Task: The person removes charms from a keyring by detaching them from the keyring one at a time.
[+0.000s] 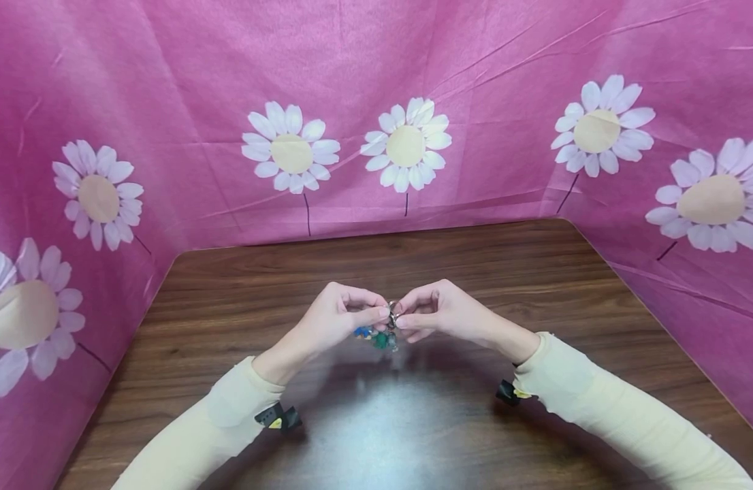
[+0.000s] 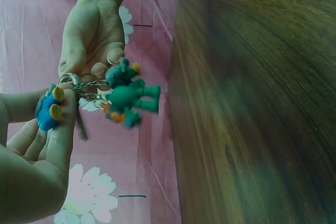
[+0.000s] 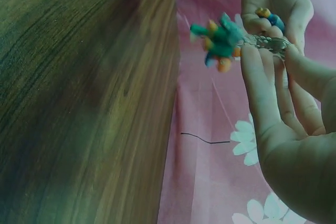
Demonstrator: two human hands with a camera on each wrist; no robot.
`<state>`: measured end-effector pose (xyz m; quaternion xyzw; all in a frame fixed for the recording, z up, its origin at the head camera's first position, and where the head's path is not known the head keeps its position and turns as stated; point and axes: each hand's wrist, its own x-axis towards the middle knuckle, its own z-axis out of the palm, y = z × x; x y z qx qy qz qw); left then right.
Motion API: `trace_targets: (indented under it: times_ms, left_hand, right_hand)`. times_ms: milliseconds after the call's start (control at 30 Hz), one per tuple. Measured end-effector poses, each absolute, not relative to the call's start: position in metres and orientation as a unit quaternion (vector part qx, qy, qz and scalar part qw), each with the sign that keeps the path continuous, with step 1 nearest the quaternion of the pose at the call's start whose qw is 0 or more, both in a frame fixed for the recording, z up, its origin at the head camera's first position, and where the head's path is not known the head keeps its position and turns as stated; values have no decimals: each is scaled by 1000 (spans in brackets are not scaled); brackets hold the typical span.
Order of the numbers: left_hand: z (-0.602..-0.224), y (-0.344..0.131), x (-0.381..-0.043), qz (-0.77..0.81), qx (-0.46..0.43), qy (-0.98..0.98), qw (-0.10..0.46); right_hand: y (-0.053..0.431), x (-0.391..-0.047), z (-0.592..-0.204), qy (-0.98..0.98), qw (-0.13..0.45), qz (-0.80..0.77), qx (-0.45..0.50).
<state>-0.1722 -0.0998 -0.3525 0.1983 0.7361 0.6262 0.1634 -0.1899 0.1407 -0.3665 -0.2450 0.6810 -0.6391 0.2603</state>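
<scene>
Both hands meet over the table, working on a bunch of keychains. My left hand (image 1: 330, 316) pinches the metal key ring (image 1: 393, 307) between thumb and fingers, and my right hand (image 1: 453, 313) pinches it from the other side. Short metal chains (image 2: 95, 83) run from the ring to small green figures (image 2: 125, 96) with orange parts, which dangle below the fingers. A blue figure (image 2: 46, 111) with yellow-orange feet lies against the left fingers. In the left wrist view a thin, blurred dark strip (image 2: 81, 124) also hangs from the ring. The fingertips partly hide the ring.
The brown wood-grain table (image 1: 229, 286) spreads beneath the hands. A pink cloth (image 1: 474, 54) with white daisies stands around its back and sides. Black wrist cameras (image 1: 278, 416) sit below the cream sleeves (image 1: 229, 408).
</scene>
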Motion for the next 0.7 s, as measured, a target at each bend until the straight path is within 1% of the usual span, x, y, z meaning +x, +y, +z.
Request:
trace_targets:
  times_ms: [167,433,700]
  left_hand:
    - [-352,-101,-175,642,186,724,168]
    - [-354,-104,-177,631,171,728,205]
    - [-357,-102,-177,614,173,743,204]
  right_hand:
    - [139,-190,-367,678,251,-647,-243]
    - [141,-193,-370,683,230,-656,-223]
    - [139,-192,-369,718,173,-626,-251]
